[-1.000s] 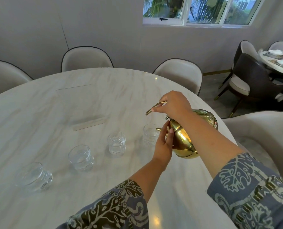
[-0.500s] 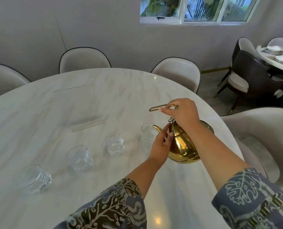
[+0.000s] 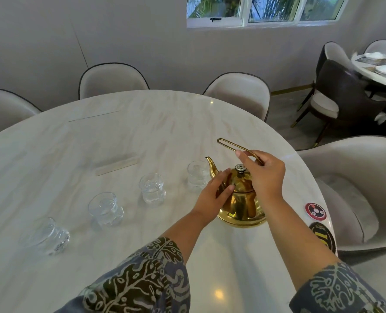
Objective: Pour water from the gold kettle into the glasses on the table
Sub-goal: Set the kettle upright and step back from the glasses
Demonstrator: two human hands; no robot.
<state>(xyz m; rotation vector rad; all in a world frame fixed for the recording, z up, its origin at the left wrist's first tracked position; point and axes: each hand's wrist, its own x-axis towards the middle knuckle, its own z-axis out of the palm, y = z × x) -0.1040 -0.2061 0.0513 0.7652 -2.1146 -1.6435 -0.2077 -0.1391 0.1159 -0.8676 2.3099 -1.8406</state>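
From the head camera, I see the polished gold kettle (image 3: 240,203) upright on the marble table (image 3: 74,141), near its right edge. My right hand (image 3: 264,175) grips its thin wire handle; my left hand (image 3: 212,195) rests open against its body. Four ribbed clear glasses (image 3: 152,188) line up leftward, water level indiscernible.

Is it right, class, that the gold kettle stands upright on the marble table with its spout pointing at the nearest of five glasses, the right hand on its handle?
One detail is wrong: the head view shows four glasses, not five. The gold kettle does stand upright on the marble table, spout toward the nearest glass, right hand on the handle.
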